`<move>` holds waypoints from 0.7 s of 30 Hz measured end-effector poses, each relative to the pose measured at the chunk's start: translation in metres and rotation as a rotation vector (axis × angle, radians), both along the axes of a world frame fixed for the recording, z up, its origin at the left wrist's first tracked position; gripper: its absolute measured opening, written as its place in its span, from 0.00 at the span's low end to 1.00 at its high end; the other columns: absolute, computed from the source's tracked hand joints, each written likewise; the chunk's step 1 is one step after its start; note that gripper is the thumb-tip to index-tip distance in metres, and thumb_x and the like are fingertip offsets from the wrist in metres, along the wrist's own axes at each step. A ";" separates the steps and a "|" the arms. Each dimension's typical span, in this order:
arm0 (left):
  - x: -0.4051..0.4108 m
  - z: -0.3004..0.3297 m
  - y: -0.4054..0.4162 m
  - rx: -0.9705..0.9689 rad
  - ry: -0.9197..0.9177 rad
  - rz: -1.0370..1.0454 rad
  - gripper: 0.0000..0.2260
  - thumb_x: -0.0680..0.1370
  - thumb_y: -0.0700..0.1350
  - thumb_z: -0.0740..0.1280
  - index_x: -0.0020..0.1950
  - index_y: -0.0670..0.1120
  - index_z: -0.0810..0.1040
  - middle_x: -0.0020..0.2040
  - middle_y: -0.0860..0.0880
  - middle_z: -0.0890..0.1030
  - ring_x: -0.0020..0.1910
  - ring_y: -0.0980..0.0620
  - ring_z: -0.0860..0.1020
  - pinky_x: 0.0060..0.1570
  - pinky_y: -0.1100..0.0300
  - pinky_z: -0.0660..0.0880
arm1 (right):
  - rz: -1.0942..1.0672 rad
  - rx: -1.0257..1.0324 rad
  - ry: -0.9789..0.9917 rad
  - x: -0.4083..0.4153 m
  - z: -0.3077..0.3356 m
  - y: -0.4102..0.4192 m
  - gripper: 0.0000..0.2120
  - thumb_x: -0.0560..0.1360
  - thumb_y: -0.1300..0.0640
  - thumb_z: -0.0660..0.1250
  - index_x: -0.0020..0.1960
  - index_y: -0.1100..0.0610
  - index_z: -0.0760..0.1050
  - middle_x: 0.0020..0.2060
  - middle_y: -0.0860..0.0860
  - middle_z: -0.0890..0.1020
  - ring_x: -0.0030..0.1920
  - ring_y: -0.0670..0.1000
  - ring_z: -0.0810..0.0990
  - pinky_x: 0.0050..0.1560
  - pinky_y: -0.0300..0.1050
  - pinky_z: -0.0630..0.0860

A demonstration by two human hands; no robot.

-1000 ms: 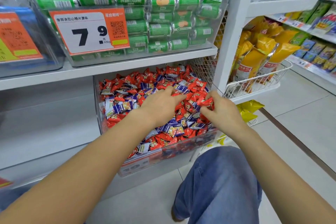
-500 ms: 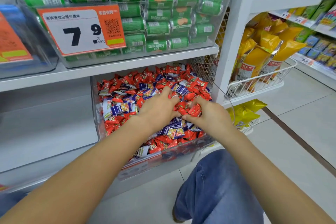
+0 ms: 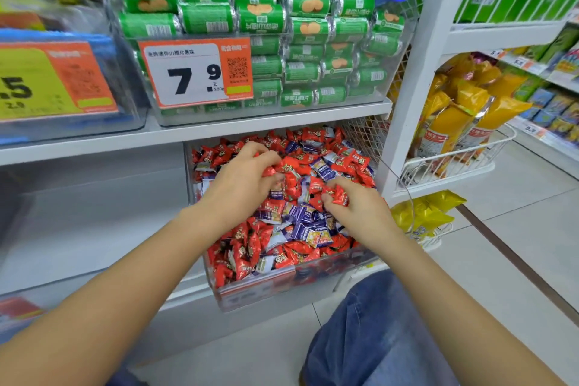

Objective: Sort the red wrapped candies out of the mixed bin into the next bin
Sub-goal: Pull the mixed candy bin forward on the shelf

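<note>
A clear mixed bin [image 3: 283, 287] on the bottom shelf is full of red wrapped candies [image 3: 296, 166] and purple wrapped candies [image 3: 305, 224]. Both hands are inside it. My left hand [image 3: 242, 183] lies on the pile at centre left, its fingers curled around red candies [image 3: 271, 171]. Over the right side of the pile, my right hand [image 3: 357, 208] pinches a red candy [image 3: 340, 196] between thumb and fingers. Left of the mixed bin stands another clear bin [image 3: 94, 216] with nothing visible in it.
Above is a white shelf [image 3: 200, 131] carrying a clear box of green snack rolls [image 3: 282, 31] with an orange price tag [image 3: 195, 72]. A white upright [image 3: 416, 72] and a wire basket of yellow bags [image 3: 454, 122] stand on the right. My knee in jeans [image 3: 379, 332] is below.
The camera has tilted and shifted. My left hand has slid back and left over the pile and curled its fingers around candies. My right hand has drawn slightly nearer, still pinching red candy.
</note>
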State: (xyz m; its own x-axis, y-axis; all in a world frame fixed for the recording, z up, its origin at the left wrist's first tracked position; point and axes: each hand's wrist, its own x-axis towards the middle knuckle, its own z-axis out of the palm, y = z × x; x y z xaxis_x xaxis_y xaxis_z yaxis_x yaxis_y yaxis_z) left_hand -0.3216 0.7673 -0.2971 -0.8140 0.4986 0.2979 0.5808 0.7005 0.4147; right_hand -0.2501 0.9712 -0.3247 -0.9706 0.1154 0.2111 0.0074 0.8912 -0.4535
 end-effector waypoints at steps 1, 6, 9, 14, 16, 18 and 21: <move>0.003 0.003 -0.010 0.019 0.005 0.017 0.14 0.78 0.49 0.65 0.62 0.45 0.76 0.63 0.47 0.71 0.56 0.46 0.74 0.55 0.58 0.69 | 0.019 -0.070 0.008 0.001 0.006 -0.005 0.12 0.77 0.47 0.62 0.58 0.50 0.74 0.27 0.49 0.77 0.28 0.46 0.75 0.34 0.44 0.70; 0.025 0.016 -0.078 0.106 -0.014 0.109 0.08 0.77 0.45 0.68 0.54 0.44 0.78 0.53 0.48 0.74 0.48 0.49 0.75 0.48 0.62 0.66 | 0.176 -0.282 0.001 0.003 0.036 -0.056 0.11 0.77 0.47 0.63 0.56 0.50 0.73 0.17 0.47 0.66 0.19 0.45 0.63 0.24 0.37 0.58; 0.036 0.021 -0.131 0.131 -0.085 0.183 0.02 0.77 0.43 0.68 0.46 0.46 0.77 0.44 0.48 0.74 0.38 0.49 0.78 0.43 0.56 0.73 | 0.305 -0.356 -0.002 -0.003 0.049 -0.108 0.08 0.78 0.49 0.62 0.54 0.51 0.70 0.18 0.40 0.71 0.21 0.43 0.67 0.25 0.35 0.62; 0.017 0.001 -0.213 0.010 -0.260 0.367 0.06 0.77 0.45 0.68 0.40 0.47 0.77 0.32 0.49 0.80 0.28 0.58 0.78 0.37 0.61 0.75 | 0.463 -0.224 -0.053 -0.050 0.043 -0.205 0.10 0.75 0.46 0.65 0.52 0.50 0.72 0.36 0.46 0.79 0.40 0.49 0.78 0.41 0.43 0.70; 0.008 -0.013 -0.231 -0.009 -0.342 0.407 0.08 0.77 0.46 0.68 0.38 0.47 0.76 0.31 0.51 0.80 0.26 0.61 0.76 0.32 0.68 0.72 | 0.499 -0.040 -0.087 -0.068 0.031 -0.235 0.17 0.73 0.43 0.67 0.57 0.51 0.72 0.48 0.52 0.82 0.51 0.56 0.79 0.48 0.47 0.74; 0.003 -0.024 -0.239 -0.039 -0.432 0.392 0.05 0.77 0.48 0.67 0.42 0.49 0.79 0.35 0.52 0.82 0.28 0.62 0.75 0.33 0.67 0.73 | 0.554 0.183 -0.161 -0.078 0.025 -0.251 0.29 0.71 0.38 0.68 0.67 0.49 0.68 0.58 0.53 0.79 0.59 0.57 0.76 0.54 0.48 0.74; -0.001 -0.028 -0.245 -0.051 -0.518 0.369 0.15 0.77 0.51 0.67 0.63 0.52 0.77 0.53 0.50 0.81 0.44 0.54 0.77 0.42 0.63 0.73 | 0.597 0.409 -0.273 -0.084 0.023 -0.252 0.35 0.72 0.36 0.65 0.73 0.49 0.62 0.65 0.54 0.75 0.64 0.56 0.73 0.58 0.48 0.71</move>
